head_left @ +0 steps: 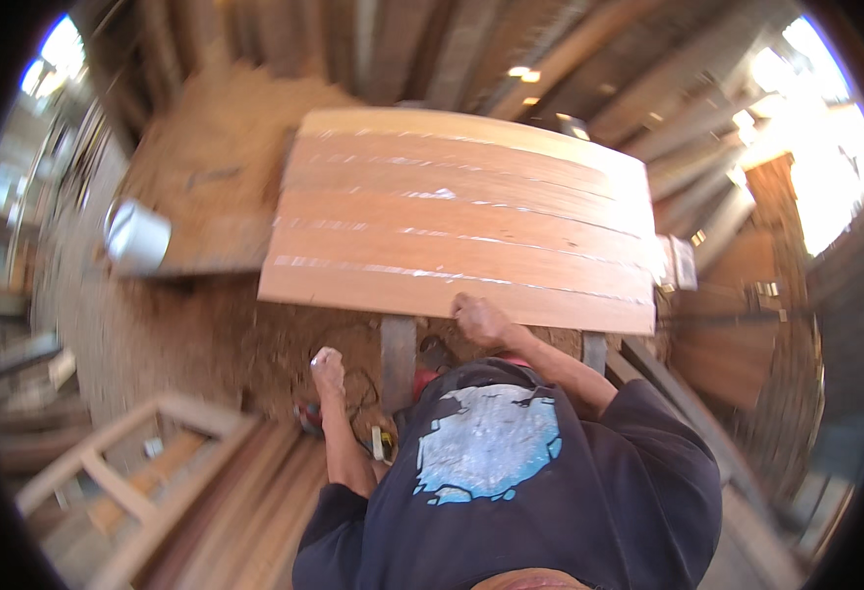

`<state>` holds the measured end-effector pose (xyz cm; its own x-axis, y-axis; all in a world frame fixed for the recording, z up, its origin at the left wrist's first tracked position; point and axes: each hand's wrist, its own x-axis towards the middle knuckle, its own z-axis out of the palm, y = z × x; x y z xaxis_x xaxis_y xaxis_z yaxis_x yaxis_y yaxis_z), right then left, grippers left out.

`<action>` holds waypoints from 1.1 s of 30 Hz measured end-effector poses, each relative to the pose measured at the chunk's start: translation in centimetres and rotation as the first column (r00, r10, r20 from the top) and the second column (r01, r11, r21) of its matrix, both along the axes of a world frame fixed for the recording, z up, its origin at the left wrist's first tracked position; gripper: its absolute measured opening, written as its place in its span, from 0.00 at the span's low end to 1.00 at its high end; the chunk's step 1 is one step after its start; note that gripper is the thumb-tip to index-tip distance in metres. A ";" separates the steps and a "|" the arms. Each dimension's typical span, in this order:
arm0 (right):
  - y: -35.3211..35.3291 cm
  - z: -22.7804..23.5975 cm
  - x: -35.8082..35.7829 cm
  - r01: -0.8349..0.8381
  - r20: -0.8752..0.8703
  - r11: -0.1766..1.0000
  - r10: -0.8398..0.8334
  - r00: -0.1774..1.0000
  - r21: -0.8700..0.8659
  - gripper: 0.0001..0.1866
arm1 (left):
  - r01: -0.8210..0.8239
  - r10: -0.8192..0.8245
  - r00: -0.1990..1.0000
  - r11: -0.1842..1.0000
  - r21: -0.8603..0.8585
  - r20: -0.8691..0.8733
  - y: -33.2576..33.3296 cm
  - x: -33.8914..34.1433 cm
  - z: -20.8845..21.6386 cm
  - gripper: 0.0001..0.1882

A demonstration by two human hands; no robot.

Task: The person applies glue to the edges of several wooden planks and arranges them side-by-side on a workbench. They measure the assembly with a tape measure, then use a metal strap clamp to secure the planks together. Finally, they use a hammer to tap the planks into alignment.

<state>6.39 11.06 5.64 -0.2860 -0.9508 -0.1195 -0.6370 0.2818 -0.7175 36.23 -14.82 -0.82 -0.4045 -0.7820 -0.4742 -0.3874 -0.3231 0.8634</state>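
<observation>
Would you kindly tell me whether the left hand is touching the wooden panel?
Apart. The head view shows brown ground in the gap between the left hand and the near edge of the wooden panel.

Smooth matt wood panel [466, 218], matt cloth shirt [619, 462]

Clear passage extends over the wooden panel [452, 217] at 12 o'clock; the grey support [398, 364] obstructs 7 o'clock, the wooden frame [118, 484] 8 o'clock, the bucket [140, 238] 9 o'clock
</observation>
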 end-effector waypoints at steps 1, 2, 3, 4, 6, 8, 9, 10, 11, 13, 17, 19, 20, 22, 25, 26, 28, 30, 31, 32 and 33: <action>-0.1 0.4 0.6 0.059 -0.016 0.998 -0.058 0.998 0.010 0.13 | 0.047 -0.047 0.999 0.999 -0.025 -0.026 -0.5 -1.9 1.5 0.07; 0.1 1.2 1.3 0.116 -0.035 0.993 -0.115 0.993 0.025 0.13 | 0.091 -0.093 0.994 0.995 -0.045 -0.054 -0.7 -3.8 2.5 0.07; 0.2 2.8 1.5 0.201 0.033 0.975 -0.204 0.978 0.091 0.14 | 0.124 -0.129 0.989 0.990 -0.063 -0.076 -0.8 -5.7 3.3 0.07; 0.6 4.8 1.7 0.279 0.099 0.947 -0.297 0.950 0.162 0.14 | 0.192 -0.198 0.978 0.977 -0.090 -0.068 -0.7 -7.8 3.7 0.07; 2.7 7.2 1.0 0.390 0.161 0.884 -0.438 0.885 0.259 0.16 | 0.316 -0.324 0.945 0.940 -0.132 -0.044 0.9 -12.2 4.2 0.06; 5.3 8.0 1.2 0.480 0.142 0.826 -0.535 0.833 0.295 0.17 | 0.478 -0.494 0.869 0.850 -0.222 -0.021 2.9 -15.6 4.3 0.05; 6.5 8.2 1.3 0.540 0.099 0.791 -0.585 0.805 0.286 0.17 | 0.542 -0.566 0.824 0.781 -0.310 0.016 3.8 -16.9 3.5 0.05; 8.3 8.3 1.4 0.603 0.052 0.747 -0.639 0.767 0.282 0.17 | 0.601 -0.635 0.771 0.698 -0.388 0.052 5.2 -18.5 2.8 0.05; 9.9 8.3 1.5 0.656 0.008 0.703 -0.683 0.730 0.275 0.18 | 0.685 -0.684 0.714 0.641 -0.346 0.147 6.6 -19.7 3.7 0.07; 13.2 8.7 1.3 0.749 -0.028 0.585 -0.782 0.623 0.310 0.20 | 0.738 -0.767 0.626 0.526 -0.422 0.139 9.2 -21.9 1.8 0.08; 18.9 7.6 1.9 0.860 -0.050 0.367 -0.911 0.410 0.355 0.20 | 0.880 -0.863 0.449 0.381 -0.284 0.232 14.0 -24.5 3.6 0.08; 22.9 5.3 2.5 0.899 -0.118 0.324 -0.921 0.371 0.295 0.20 | 0.934 -0.912 0.332 0.283 -0.217 0.241 16.4 -25.6 5.1 0.09; 24.5 4.7 2.7 0.908 -0.142 0.315 -0.921 0.363 0.275 0.20 | 0.936 -0.915 0.309 0.245 -0.251 0.259 17.1 -26.4 6.0 0.09; 28.2 2.8 2.8 0.896 -0.120 0.287 -0.931 0.344 0.340 0.21 | 0.929 -0.914 0.272 0.168 -0.329 0.302 18.4 -27.6 5.8 0.09; 31.9 0.4 4.1 0.910 -0.093 0.191 -0.966 0.240 0.367 0.21 | 0.921 -0.901 0.274 0.146 -0.361 0.336 19.1 -28.0 4.9 0.10; 33.6 0.7 3.9 0.921 -0.101 0.140 -0.977 0.188 0.364 0.21 | 0.918 -0.901 0.284 0.158 -0.363 0.327 19.8 -28.8 5.3 0.10; 36.6 -0.6 4.1 0.930 -0.110 0.078 -0.986 0.125 0.358 0.20 | 0.935 -0.914 0.281 0.192 -0.297 0.293 21.1 -29.7 5.9 0.12; 39.1 -2.0 4.3 0.930 -0.094 0.025 -0.993 0.064 0.366 0.19 | 0.940 -0.923 0.280 0.208 -0.271 0.265 22.9 -30.6 6.2 0.13; 40.2 -2.1 4.1 0.926 -0.075 0.008 -0.996 0.039 0.379 0.19 | 0.938 -0.925 0.282 0.210 -0.276 0.254 24.1 -31.2 6.4 0.13; 41.0 -2.4 3.8 0.920 -0.055 -0.010 -0.998 0.013 0.392 0.18 | 0.936 -0.928 0.283 0.212 -0.280 0.242 25.1 -31.9 6.4 0.14; 41.6 -2.6 3.6 0.907 -0.025 -0.038 -0.999 -0.030 0.419 0.17 | 0.947 -0.926 0.272 0.210 -0.241 0.263 25.9 -32.8 5.7 0.13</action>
<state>9.97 52.66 3.02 -0.8039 0.3229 -0.4995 0.5758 0.6329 -0.5175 3.41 11.05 4.87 -0.9307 0.0607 -0.3608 -0.2667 0.5626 0.7826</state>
